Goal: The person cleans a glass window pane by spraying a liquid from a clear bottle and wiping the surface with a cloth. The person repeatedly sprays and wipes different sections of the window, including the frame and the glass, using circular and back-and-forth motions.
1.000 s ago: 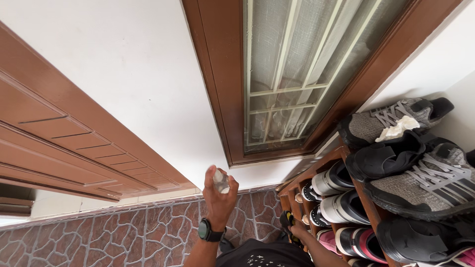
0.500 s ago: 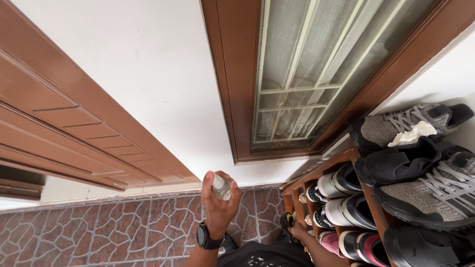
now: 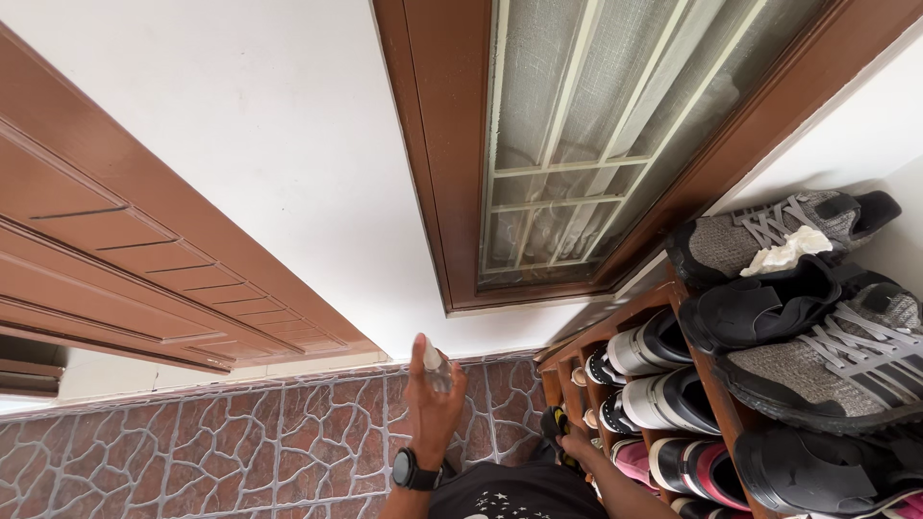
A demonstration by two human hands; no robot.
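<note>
Now lower than a second ago: left hand [image 3: 432, 399], black watch [image 3: 411, 470] on the wrist, fingers curled round a small clear plastic bottle [image 3: 435, 365], held upright in front of the brown stone-patterned wall tiles [image 3: 240, 442] and below the brown-framed frosted-glass window [image 3: 567, 144]. Turned a little too, so more of the bottle hidden behind thumb and palm. Right hand [image 3: 574, 444] down at the brown wooden shoe rack [image 3: 615, 332], touching a dark yellow-marked shoe [image 3: 556, 424] (fingers mostly hidden, grip impossible to tell). Grey knit sneakers [image 3: 769, 235] on top, unmoved.
</note>
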